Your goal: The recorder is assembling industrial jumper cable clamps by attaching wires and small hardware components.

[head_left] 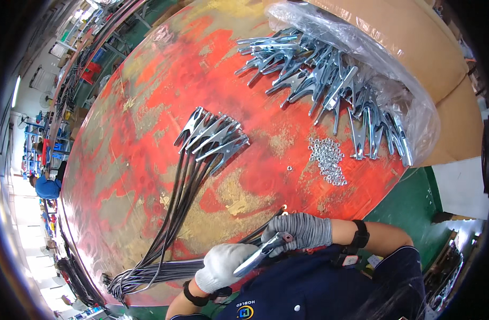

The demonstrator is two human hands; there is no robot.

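Close to my body, at the table's near edge, a silver metal spring clamp (259,257) lies slanted between my hands. My left hand (222,266), in a white glove, is closed around its lower part. In a grey striped glove, my right hand (300,232) has its fingers closed at the clamp's upper end. What else those fingers pinch is hidden. Just beyond them, a ring terminal (284,208) tips a black cable. More black cables (175,270) run leftward from behind my left hand. Farther off, several clamps (212,136) sit in a row on cable ends.
Many loose clamps (314,74) are heaped at the far right beside clear plastic (410,90) and a cardboard box (447,64). A patch of small nuts (327,161) lies nearer, with one stray nut (289,168). Worn red paint covers the table (266,186). A person (47,186) is at far left.
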